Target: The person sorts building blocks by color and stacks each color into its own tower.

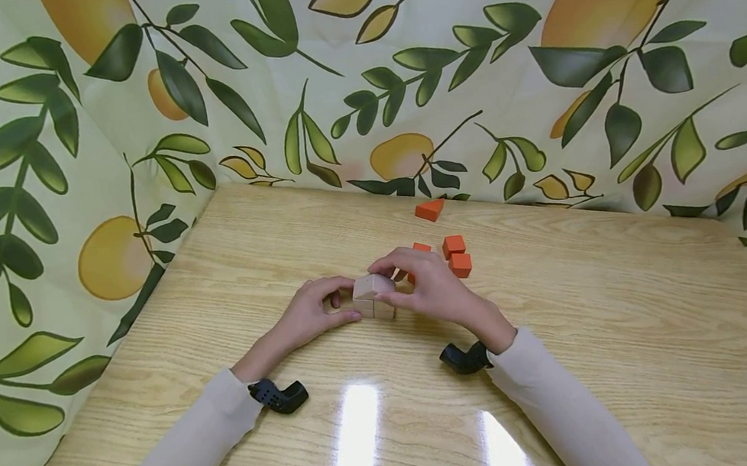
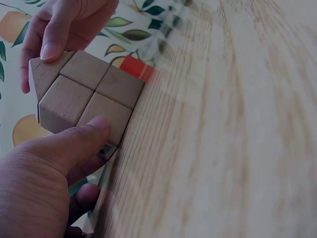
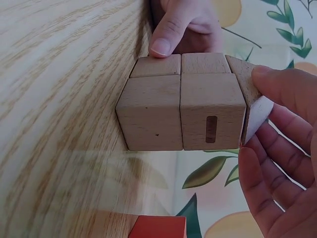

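Observation:
Plain wooden cubes [image 3: 148, 116] stand on the table two wide and two high. On top of them lies a wooden triangular block [image 3: 241, 74]. My right hand [image 1: 424, 285] pinches this triangular block, thumb on one side and fingers on the other. From the left, my left hand [image 1: 316, 312] grips a bottom cube [image 2: 113, 106], its thumb pressed on the near face and the fingers partly hidden behind. One upper cube [image 3: 213, 106] has a small dark slot in its face.
Behind my right hand are two red cubes [image 1: 460, 265], a red triangular block [image 1: 429, 210] and another red piece [image 1: 420, 247] half hidden by the hand. The wooden table [image 1: 244, 248] meets a fruit-patterned cloth [image 1: 293, 11] at its back and left edges.

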